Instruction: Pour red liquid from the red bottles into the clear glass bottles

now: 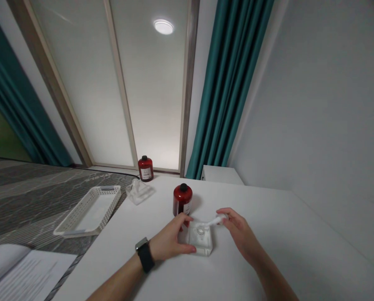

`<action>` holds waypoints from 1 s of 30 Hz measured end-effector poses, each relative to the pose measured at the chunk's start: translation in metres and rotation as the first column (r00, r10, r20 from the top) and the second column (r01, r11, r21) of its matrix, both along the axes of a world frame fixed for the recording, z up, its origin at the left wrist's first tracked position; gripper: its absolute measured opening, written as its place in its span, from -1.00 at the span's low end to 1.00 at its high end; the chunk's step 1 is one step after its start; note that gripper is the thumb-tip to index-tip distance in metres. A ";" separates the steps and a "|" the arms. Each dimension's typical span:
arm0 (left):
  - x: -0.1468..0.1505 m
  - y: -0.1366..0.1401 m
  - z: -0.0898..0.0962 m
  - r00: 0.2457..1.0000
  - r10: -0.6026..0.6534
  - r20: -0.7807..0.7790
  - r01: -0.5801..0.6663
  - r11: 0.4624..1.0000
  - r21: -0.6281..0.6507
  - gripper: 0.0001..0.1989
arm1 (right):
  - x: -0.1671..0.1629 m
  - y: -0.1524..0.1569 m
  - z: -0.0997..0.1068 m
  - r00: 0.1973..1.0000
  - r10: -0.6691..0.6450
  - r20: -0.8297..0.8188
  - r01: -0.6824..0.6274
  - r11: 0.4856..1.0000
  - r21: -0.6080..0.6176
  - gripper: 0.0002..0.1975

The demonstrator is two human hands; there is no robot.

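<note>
The person's left hand (176, 240) grasps a clear square jar (202, 240) between thumb and fingers; just right of it, the right hand (238, 230) pinches a white stopper (220, 218). Just beyond the left grip stands a red bottle (182, 198); well apart, leftward, lies a white basket (94, 209).

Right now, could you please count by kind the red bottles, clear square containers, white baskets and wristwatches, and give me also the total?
Red bottles: 2
Clear square container, at the left hand: 1
White perforated basket: 1
Wristwatch: 1
Total: 5
</note>
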State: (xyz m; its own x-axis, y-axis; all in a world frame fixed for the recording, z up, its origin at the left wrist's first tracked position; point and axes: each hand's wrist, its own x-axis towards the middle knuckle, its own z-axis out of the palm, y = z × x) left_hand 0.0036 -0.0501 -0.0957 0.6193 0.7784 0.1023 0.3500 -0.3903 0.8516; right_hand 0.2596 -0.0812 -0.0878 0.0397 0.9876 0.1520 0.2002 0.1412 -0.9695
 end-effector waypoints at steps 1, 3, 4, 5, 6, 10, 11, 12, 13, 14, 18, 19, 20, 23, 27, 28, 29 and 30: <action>0.000 0.000 0.000 1.000 0.003 0.000 -0.003 1.000 -0.003 -0.35 | 0.003 0.002 -0.002 1.000 -0.018 -0.019 0.018 1.000 0.004 -0.72; 0.000 0.000 0.001 1.000 0.007 0.001 -0.007 1.000 -0.005 -0.36 | 0.008 0.008 -0.007 0.993 -0.105 -0.049 0.106 0.994 0.032 -0.69; 0.000 0.000 0.001 1.000 0.007 -0.001 -0.007 1.000 -0.005 -0.37 | 0.010 0.011 -0.011 0.985 -0.166 -0.045 0.168 0.984 0.054 -0.66; 0.000 0.000 0.001 1.000 0.006 -0.002 -0.006 1.000 -0.005 -0.38 | 0.012 0.015 -0.015 0.972 -0.235 -0.022 0.236 0.969 0.079 -0.65; 0.000 0.000 0.002 1.000 0.005 -0.003 -0.005 1.000 -0.005 -0.38 | 0.013 0.019 -0.020 0.949 -0.315 0.022 0.311 0.944 0.113 -0.64; 0.001 0.000 0.003 1.000 0.002 0.004 -0.002 1.000 -0.004 -0.38 | 0.018 0.033 -0.037 0.875 -0.461 0.149 0.435 0.883 0.175 -0.68; 0.001 0.000 0.003 1.000 0.000 0.005 0.000 1.000 -0.004 -0.38 | 0.020 0.036 -0.040 0.860 -0.477 0.182 0.446 0.875 0.188 -0.70; 0.001 0.000 0.004 1.000 -0.001 0.004 0.002 1.000 -0.005 -0.38 | 0.021 0.039 -0.044 0.846 -0.488 0.216 0.450 0.870 0.202 -0.72; 0.001 -0.001 0.004 1.000 -0.001 0.002 0.001 1.000 -0.004 -0.39 | 0.022 0.042 -0.046 0.832 -0.496 0.249 0.452 0.866 0.214 -0.74; 0.001 -0.001 0.003 1.000 -0.001 0.001 0.001 1.000 -0.003 -0.39 | 0.024 0.044 -0.049 0.817 -0.503 0.281 0.454 0.862 0.225 -0.76; 0.000 0.000 0.001 1.000 -0.007 0.000 0.007 1.000 0.010 -0.39 | 0.029 0.052 -0.056 0.744 -0.540 0.394 0.479 0.842 0.248 -0.80; 0.000 0.000 0.000 1.000 -0.007 -0.002 0.007 1.000 0.011 -0.38 | 0.031 0.053 -0.057 0.723 -0.549 0.419 0.487 0.836 0.254 -0.81; 0.000 0.000 -0.001 1.000 -0.004 -0.003 0.004 1.000 0.011 -0.38 | 0.031 0.053 -0.058 0.704 -0.556 0.442 0.493 0.830 0.260 -0.82; 0.000 0.000 -0.002 1.000 0.000 -0.002 0.000 1.000 0.011 -0.38 | 0.033 0.054 -0.059 0.653 -0.567 0.502 0.500 0.820 0.277 -0.84; 0.000 0.000 -0.002 1.000 0.000 0.000 0.000 1.000 0.008 -0.39 | 0.032 0.052 -0.059 0.601 -0.569 0.561 0.497 0.816 0.294 -0.88; 0.000 0.000 -0.002 1.000 -0.001 0.000 0.001 1.000 0.010 -0.39 | 0.032 0.052 -0.059 0.592 -0.569 0.571 0.496 0.816 0.297 -0.89; 0.000 0.000 -0.002 1.000 -0.002 0.000 0.002 1.000 0.014 -0.39 | 0.031 0.051 -0.059 0.585 -0.569 0.579 0.495 0.815 0.300 -0.90; 0.000 0.000 -0.002 1.000 -0.002 0.000 0.002 1.000 0.019 -0.38 | 0.031 0.051 -0.059 0.580 -0.569 0.583 0.494 0.815 0.304 -0.91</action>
State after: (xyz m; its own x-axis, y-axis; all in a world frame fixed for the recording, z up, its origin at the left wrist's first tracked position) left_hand 0.0035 -0.0501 -0.0974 0.6209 0.7751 0.1168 0.3495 -0.4072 0.8438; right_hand 0.2906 -0.0305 -0.1469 0.4127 0.7988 0.4377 0.8139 -0.1077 -0.5709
